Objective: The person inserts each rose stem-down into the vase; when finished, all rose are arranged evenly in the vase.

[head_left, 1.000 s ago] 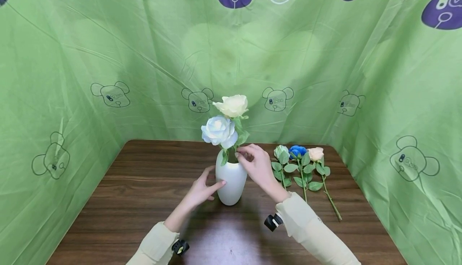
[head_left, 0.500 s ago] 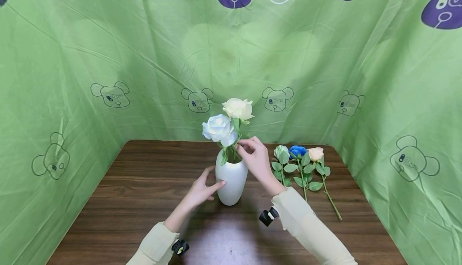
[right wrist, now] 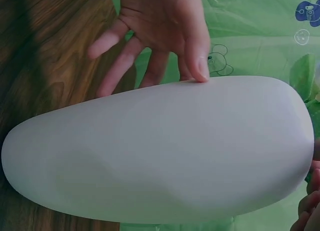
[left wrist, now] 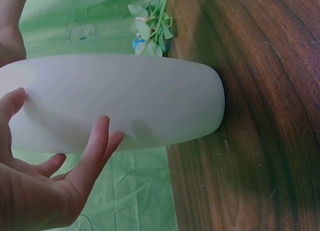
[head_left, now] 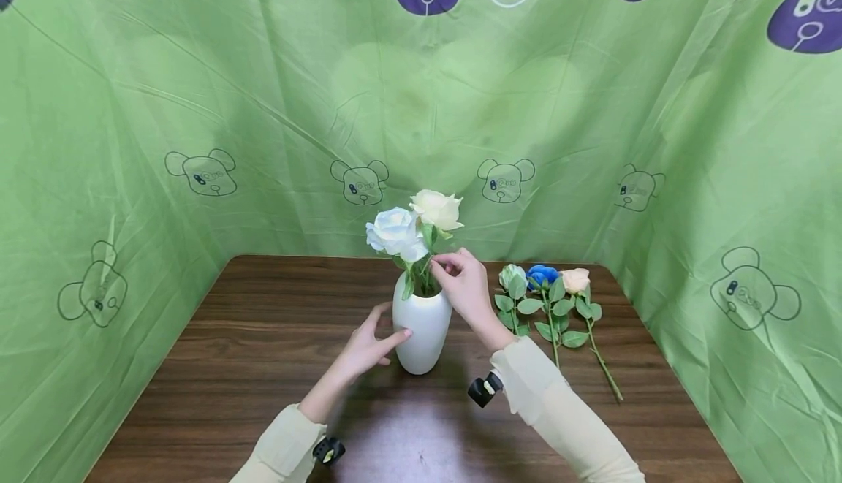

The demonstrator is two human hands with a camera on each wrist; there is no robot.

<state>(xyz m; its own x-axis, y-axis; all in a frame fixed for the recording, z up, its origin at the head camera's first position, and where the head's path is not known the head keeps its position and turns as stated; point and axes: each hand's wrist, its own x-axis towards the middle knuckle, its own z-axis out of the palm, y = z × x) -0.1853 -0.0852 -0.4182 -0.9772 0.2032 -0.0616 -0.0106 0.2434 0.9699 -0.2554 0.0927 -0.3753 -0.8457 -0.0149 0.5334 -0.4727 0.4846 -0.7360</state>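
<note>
A white vase (head_left: 421, 329) stands upright mid-table. My left hand (head_left: 365, 344) holds its left side, thumb on the front and fingers spread around toward the back; the left wrist view shows the fingertips (left wrist: 102, 123) against the white wall. Over the vase mouth, my right hand (head_left: 467, 289) pinches the green stem of a cream rose (head_left: 437, 209) between thumb and fingers. A pale blue rose (head_left: 397, 233) leans left in the vase, its bloom a little lower and nearer. The lower stems are hidden inside the vase.
Right of the vase, a pale green rose (head_left: 513, 277), a blue rose (head_left: 542, 276) and a peach rose (head_left: 575, 280) lie on the wooden table (head_left: 263, 322). Green printed cloth (head_left: 276, 103) hangs around the back and sides.
The cream rose has come down and shifted right, close beside the pale blue one. My right hand has moved slightly up and left with it. My left hand has stayed on the vase.
</note>
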